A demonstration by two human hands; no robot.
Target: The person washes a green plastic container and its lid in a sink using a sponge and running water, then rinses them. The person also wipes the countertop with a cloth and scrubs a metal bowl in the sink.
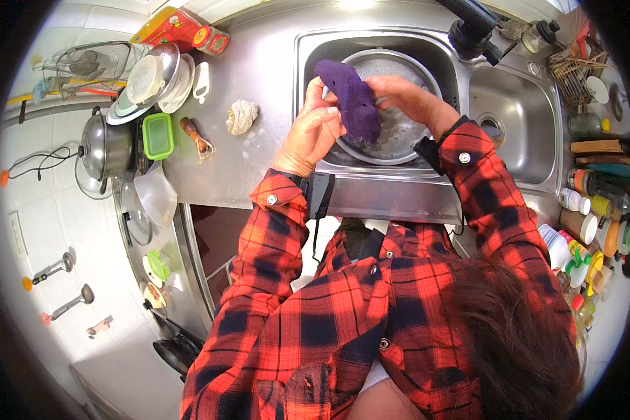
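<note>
A bunched purple cloth (352, 102) is held up over a round metal basin (370, 159). My left hand (312, 131) grips it from the left, thumb and fingers at its edge. My right hand (404, 100) is at its right side, fingertips partly hidden against the fabric. Cloudy, sudsy water (407, 126) fills the basin below. The basin sits inside the larger bowl of a stainless steel sink (315, 52).
A smaller sink bowl (520, 105) lies right, beneath a black faucet (470, 37). Left on the counter are a crumpled pale cloth (242, 117), a wooden-handled tool (191, 131), a green-rimmed container (158, 136) and stacked dishes (176, 84). Bottles (577, 226) crowd the right edge.
</note>
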